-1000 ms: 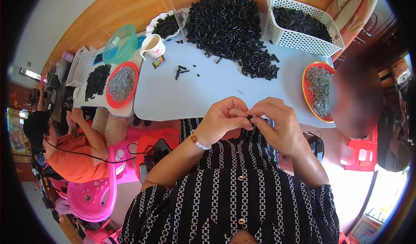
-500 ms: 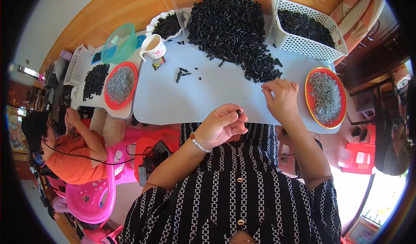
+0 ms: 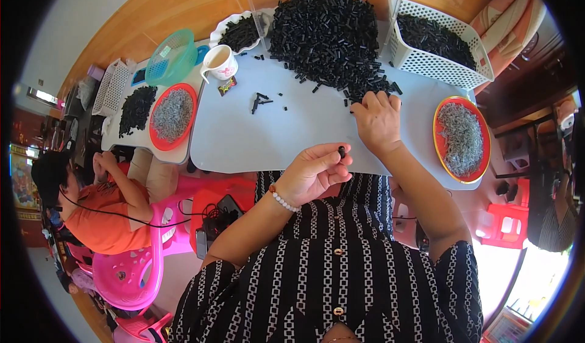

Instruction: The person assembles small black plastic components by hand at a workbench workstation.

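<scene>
Small black tube piece (image 3: 342, 152) sitting pinched between thumb and fingertips of the left hand (image 3: 314, 175), held just above the near edge of the pale bench (image 3: 244, 135). Right hand (image 3: 379, 122) lying palm down, fingers spread, clamped on nothing, touching loose pieces at the edge of the big black pile (image 3: 326, 35). Flanking the pile: white basket (image 3: 440, 41) of black pieces and orange plate (image 3: 461, 139) of grey metal bits on the right, white cup (image 3: 220, 64) on the left.
</scene>
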Demonstrator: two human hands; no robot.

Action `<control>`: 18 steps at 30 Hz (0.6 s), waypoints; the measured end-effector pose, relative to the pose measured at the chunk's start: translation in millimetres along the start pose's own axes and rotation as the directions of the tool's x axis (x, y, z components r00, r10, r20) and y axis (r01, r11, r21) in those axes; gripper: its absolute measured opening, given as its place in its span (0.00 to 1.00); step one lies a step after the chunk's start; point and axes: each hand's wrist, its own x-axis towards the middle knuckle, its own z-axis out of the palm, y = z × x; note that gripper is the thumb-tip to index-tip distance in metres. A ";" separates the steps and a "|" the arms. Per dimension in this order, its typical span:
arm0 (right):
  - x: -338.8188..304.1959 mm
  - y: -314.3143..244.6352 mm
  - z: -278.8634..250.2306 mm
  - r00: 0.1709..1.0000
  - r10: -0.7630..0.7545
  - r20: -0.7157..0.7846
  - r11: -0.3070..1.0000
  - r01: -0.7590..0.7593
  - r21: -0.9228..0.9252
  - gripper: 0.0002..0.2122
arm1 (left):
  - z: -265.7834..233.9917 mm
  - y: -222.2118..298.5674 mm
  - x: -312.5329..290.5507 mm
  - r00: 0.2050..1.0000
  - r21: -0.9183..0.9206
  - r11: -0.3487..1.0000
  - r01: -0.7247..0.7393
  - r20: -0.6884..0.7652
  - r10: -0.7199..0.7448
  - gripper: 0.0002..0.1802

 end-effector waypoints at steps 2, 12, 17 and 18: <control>-2.7 2.1 0.8 0.999 -0.031 -0.012 1.000 0.031 -0.001 0.02 | 0.2 -1.1 0.2 1.000 -0.008 1.000 0.004 0.004 -0.004 0.13; -0.4 -9.4 -66.0 0.956 0.199 0.216 0.790 -0.287 0.542 0.03 | 12.4 -1.9 -4.3 1.000 0.025 0.999 0.031 -0.003 -0.031 0.11; -1.3 -10.0 -129.2 0.897 0.113 0.427 0.391 -0.435 0.811 0.05 | 17.9 -2.7 -5.8 1.000 0.032 0.999 0.020 -0.001 -0.020 0.11; -2.3 -11.1 -138.8 0.898 0.118 0.425 0.391 -0.435 0.811 0.05 | 20.5 -3.4 -6.1 0.999 0.045 0.998 0.036 0.006 -0.036 0.11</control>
